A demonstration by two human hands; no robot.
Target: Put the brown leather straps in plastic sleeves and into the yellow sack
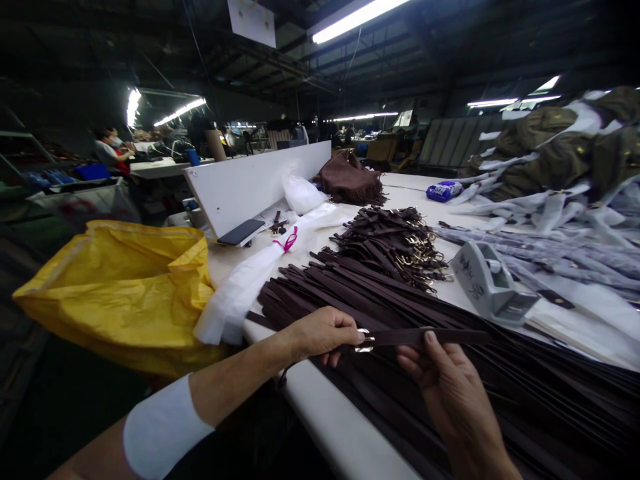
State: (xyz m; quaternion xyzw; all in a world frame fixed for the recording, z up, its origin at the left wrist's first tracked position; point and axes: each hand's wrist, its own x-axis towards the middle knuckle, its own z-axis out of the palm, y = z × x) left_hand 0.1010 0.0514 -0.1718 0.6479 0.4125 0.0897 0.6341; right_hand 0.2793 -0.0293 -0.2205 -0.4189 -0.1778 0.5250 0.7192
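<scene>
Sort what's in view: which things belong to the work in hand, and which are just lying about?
Belonging, it seems:
dark strap, held by left hand and right hand
its metal buckle
long straps beneath
buckled strap pile beyond

Apparently lying about:
black phone
yellow sack
blue packet

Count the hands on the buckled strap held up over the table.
2: the left hand grips the dark brown strap at its metal buckle; the right hand pinches it farther along. Some fingers are partly hidden.
</scene>
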